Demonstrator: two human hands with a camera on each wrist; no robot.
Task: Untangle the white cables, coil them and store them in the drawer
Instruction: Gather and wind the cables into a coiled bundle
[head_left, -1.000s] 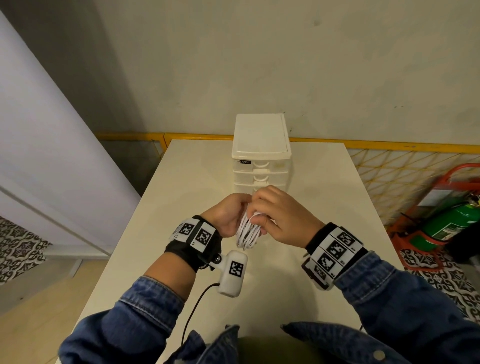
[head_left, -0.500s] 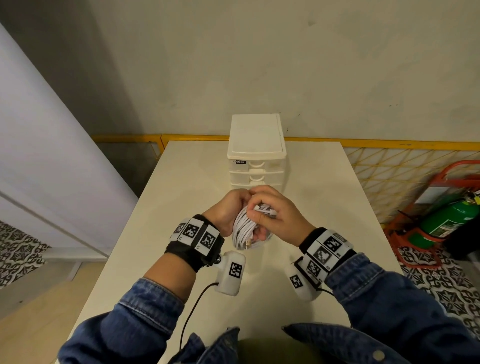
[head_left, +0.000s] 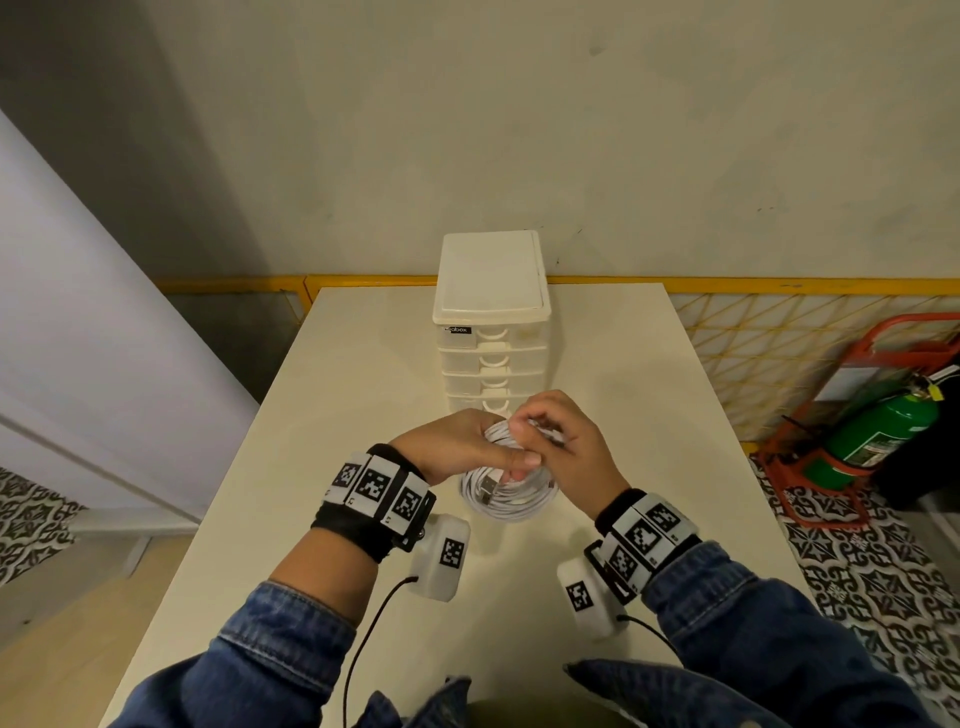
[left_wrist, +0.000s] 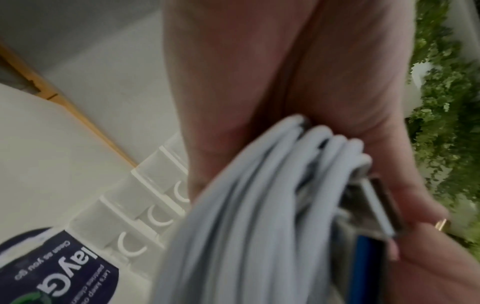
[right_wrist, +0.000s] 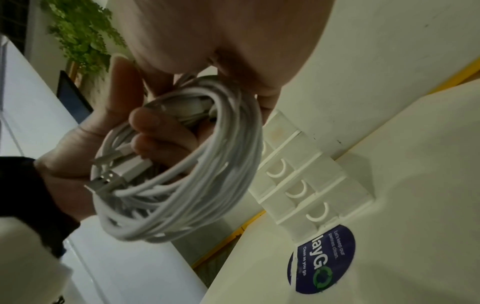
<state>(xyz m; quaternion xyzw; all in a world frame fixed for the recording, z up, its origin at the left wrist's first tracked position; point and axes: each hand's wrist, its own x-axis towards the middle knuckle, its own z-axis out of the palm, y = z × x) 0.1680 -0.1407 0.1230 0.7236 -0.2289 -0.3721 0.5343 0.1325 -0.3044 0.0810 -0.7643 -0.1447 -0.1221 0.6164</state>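
Turned from a squeezed bunch into a round loop, the white cable coil (head_left: 506, 493) now hangs between my hands, left hand (head_left: 457, 449) gripping its side, right hand (head_left: 558, 441) pinching the top strands, so coiling looks nearly finished, with the drawer unit (head_left: 493, 332) just beyond my knuckles, all drawers closed.

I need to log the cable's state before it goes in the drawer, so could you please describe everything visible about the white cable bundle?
The white cable bundle is thin, smooth, plastic-looking cord wound into a round coil of many loops. A metal USB plug lies loose inside the ring. The coil is held above the table, in front of the closed drawer unit. The left hand grips one side, fingers through the ring; the right hand pinches strands at the top.
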